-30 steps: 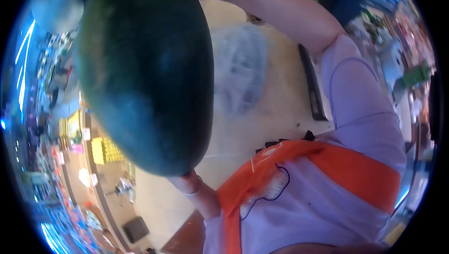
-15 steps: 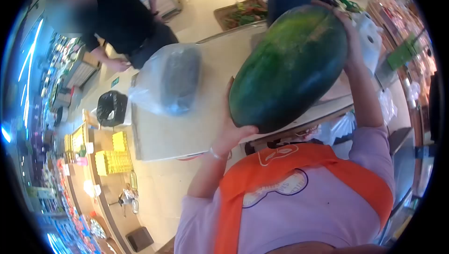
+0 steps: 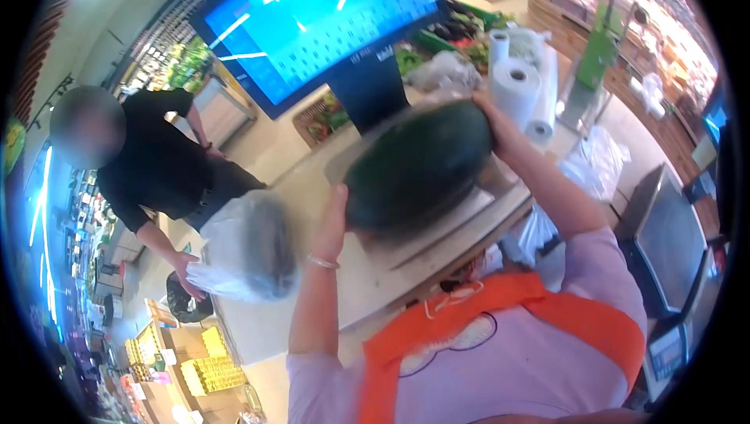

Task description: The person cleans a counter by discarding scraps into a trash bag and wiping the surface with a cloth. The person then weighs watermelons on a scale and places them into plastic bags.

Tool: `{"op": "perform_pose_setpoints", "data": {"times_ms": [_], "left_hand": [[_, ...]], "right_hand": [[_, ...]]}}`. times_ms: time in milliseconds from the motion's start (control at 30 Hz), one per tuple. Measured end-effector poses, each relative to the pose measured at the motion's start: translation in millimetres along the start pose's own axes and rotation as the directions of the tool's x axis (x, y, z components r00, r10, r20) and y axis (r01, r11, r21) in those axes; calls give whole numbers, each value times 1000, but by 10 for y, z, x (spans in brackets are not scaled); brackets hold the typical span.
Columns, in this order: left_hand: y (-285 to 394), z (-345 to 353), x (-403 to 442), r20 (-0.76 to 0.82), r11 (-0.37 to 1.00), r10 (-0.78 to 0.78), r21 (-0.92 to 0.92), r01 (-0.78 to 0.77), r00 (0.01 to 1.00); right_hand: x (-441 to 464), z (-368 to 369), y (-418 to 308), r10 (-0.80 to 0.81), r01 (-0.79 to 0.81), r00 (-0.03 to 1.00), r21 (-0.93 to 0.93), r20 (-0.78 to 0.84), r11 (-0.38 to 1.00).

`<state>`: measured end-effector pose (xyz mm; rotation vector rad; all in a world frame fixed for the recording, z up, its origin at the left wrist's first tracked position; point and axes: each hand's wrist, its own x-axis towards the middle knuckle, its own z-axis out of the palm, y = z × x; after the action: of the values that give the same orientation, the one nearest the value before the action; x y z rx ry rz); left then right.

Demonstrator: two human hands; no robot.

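A large dark green watermelon [image 3: 422, 166] lies lengthwise between my two hands, low over a flat plate [image 3: 445, 225] below the screen. Whether it rests on that plate I cannot tell. My left hand [image 3: 334, 219] presses against its near left end, a bracelet on the wrist. Around the far right end curves my right hand [image 3: 498, 129], its fingers partly hidden. To the left on the counter sits a clear plastic bag [image 3: 250, 248] with a large dark, rounded thing inside, blurred. Another person's hand [image 3: 187, 272] touches that bag.
A lit blue screen [image 3: 320, 30] on a dark stand rises behind the watermelon. Rolls of plastic bags [image 3: 517, 84] stand at the right, near loose white bags [image 3: 595, 162]. A person in black [image 3: 168, 158] stands across the counter [image 3: 312, 318]. Yellow stacks [image 3: 211, 373] are lower left.
The watermelon has come down toward the plate and turned flatter, both hands still on it. My view has tilted up, showing more screen. The other person's hand has reached the bag.
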<state>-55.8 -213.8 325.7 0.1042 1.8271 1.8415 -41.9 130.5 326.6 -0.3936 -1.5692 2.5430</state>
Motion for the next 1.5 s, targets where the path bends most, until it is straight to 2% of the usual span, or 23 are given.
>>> {"op": "perform_pose_setpoints", "data": {"times_ms": [33, 133, 167, 233, 333, 433, 533, 633, 733, 833, 933, 1067, 1167, 1233, 1333, 1433, 1500], "left_hand": [[115, 9, 31, -60, 995, -4, 95, 9, 998], [-195, -243, 366, -181, 944, 261, 251, -212, 948], [-178, -199, 361, -242, 939, 282, 267, -216, 928], [-102, -71, 267, -259, 973, 206, 159, -168, 944], [-109, 4, 233, -319, 990, 133, 83, -112, 938], [-130, -23, 242, -341, 989, 144, 81, -124, 929], [-132, -9, 240, -348, 987, 162, 77, -144, 924], [-107, 36, 224, -345, 988, 154, 46, -147, 926], [-76, 60, 197, -327, 988, 156, 37, -153, 932], [-57, 45, 186, -306, 982, 188, 28, -188, 933], [-52, 37, 124, -302, 973, 230, 38, -229, 925], [-99, -50, -8, -310, 926, 362, 11, -377, 879], [-203, -24, -274, -523, 851, 470, 57, -521, 711], [-682, -129, -299, -656, 814, 445, 13, -580, 609], [-1476, -158, -432, -716, 942, 301, 120, -314, 630], [-2102, -38, -572, -672, 960, 270, 242, -140, 690], [-2069, 43, -640, -551, 911, 380, 364, -196, 743]], "right_hand": [[-17, 29, -62, -16, 19, 998, -58, 53, 998], [116, -30, -26, -49, 62, 996, -171, 81, 983], [160, -45, 12, -30, 40, 997, -153, 67, 987], [237, -85, 37, 20, -16, 999, -126, 34, 992], [254, -133, -24, 107, -79, 986, -207, 131, 975], [166, -66, -129, 70, -36, 982, -188, 175, 981], [186, -68, -113, -79, 139, 961, -215, 264, 967], [289, -125, -65, -86, 165, 958, -283, 273, 945], [382, -178, -29, -20, 90, 954, -224, 298, 971], [341, -142, -29, -123, 186, 962, -254, 245, 949], [144, -38, -212, -156, 211, 957, -215, 246, 954], [131, -53, -275, -379, 441, 894, -322, 237, 838], [80, -133, -332, -520, 565, 824, -381, 225, 731], [67, -177, -331, -599, 630, 772, -388, 213, 673], [-50, -23, -461, -644, 670, 739, -322, 199, 669], [-68, 236, -493, -761, 780, 563, -510, 323, 361], [-97, 528, -544, -752, 821, 421, -565, 507, 78]]}}
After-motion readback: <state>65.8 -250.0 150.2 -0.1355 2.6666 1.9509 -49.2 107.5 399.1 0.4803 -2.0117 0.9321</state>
